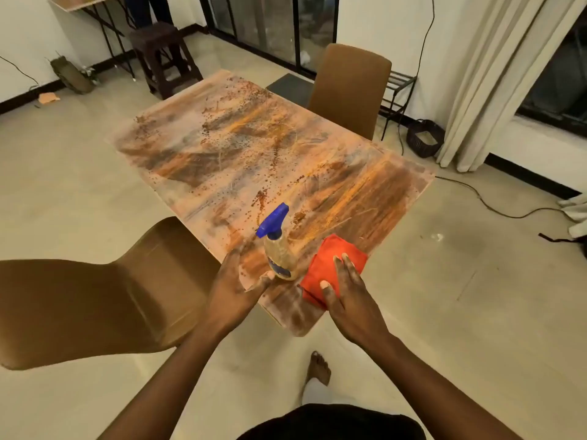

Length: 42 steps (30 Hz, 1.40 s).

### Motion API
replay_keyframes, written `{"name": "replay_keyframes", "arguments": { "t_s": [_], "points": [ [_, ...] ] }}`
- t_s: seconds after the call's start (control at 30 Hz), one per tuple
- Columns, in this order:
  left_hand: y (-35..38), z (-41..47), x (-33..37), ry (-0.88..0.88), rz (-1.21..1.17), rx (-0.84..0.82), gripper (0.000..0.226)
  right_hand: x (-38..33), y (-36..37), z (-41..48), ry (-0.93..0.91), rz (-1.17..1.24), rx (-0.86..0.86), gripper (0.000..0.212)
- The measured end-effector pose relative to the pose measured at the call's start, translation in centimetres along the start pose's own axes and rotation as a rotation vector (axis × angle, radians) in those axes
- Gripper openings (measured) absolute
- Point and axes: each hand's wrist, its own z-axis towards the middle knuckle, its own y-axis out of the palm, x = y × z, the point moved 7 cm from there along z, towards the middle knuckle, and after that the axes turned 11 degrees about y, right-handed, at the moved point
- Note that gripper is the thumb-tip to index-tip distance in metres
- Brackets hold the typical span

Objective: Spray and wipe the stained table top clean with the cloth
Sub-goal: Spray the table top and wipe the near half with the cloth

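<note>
The table top (222,147) is covered in orange-brown streaks and dark specks. A spray bottle (279,255) with a blue trigger head stands upright on the near corner. Just left of it is my left hand (235,281), fingers apart, with the thumb tip at the bottle's base and no grip around it. A folded red-orange cloth (344,249) lies right of the bottle at the table's near right edge. My right hand (347,290) is on the cloth, thumb and fingers pressed onto its near part.
A brown chair (95,300) stands at the near left of the table and another chair (349,87) at the far side. A dark stool (162,55), a black basket (424,138), a curtain (495,74) and floor cables (495,208) surround it. My foot (317,369) is below the table corner.
</note>
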Motion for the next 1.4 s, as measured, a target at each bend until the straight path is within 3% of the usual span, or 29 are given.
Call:
{"name": "replay_keyframes", "arguments": {
  "t_s": [0.1, 0.3, 0.5, 0.63, 0.8, 0.9, 1.0, 1.07, 1.3, 1.4],
  "points": [
    [0.8, 3.5, -0.4, 0.056, 0.048, -0.098, 0.097, 1.5, 1.2, 3.4, 0.057, -0.065, -0.039, 0.077],
    [2.9, 8.3, -0.7, 0.034, -0.099, -0.143, 0.059, 3.5, 4.3, 8.1, 0.135, -0.281, -0.056, 0.09],
    [4.6, 11.7, -0.5, 0.118, -0.192, -0.186, 0.067, 3.5, 7.2, 10.8, 0.241, -0.328, -0.095, 0.103],
    [4.9, 13.5, -0.4, 0.17, -0.221, -0.279, 0.041, 3.2, 8.5, 12.2, 0.339, -0.279, -0.078, 0.103],
    [2.8, 13.9, -0.7, 0.099, -0.347, -0.316, 0.032, 3.1, 9.9, 12.6, 0.399, -0.281, 0.004, 0.098],
    [0.2, 13.0, -1.5, 0.103, -0.269, -0.3, 0.029, 2.7, 10.7, 12.8, 0.427, -0.317, 0.016, 0.094],
    [-1.7, 11.7, -3.9, 0.039, -0.182, -0.317, 0.063, 1.8, 11.6, 12.5, 0.375, -0.366, 0.005, 0.088],
    [-2.4, 10.5, -6.4, -0.027, -0.093, -0.36, 0.071, 0.9, 13.0, 11.4, 0.287, -0.408, -0.015, 0.085],
    [-2.0, 6.9, -13.9, -0.045, 0.058, -0.584, 0.043, 2.8, 13.8, 5.8, -0.215, -0.618, -0.138, 0.075],
    [-1.6, 6.7, -14.6, -0.017, 0.071, -0.622, 0.038, 5.9, 9.0, 9.1, -0.125, -0.674, -0.148, 0.074]
  ]
}}
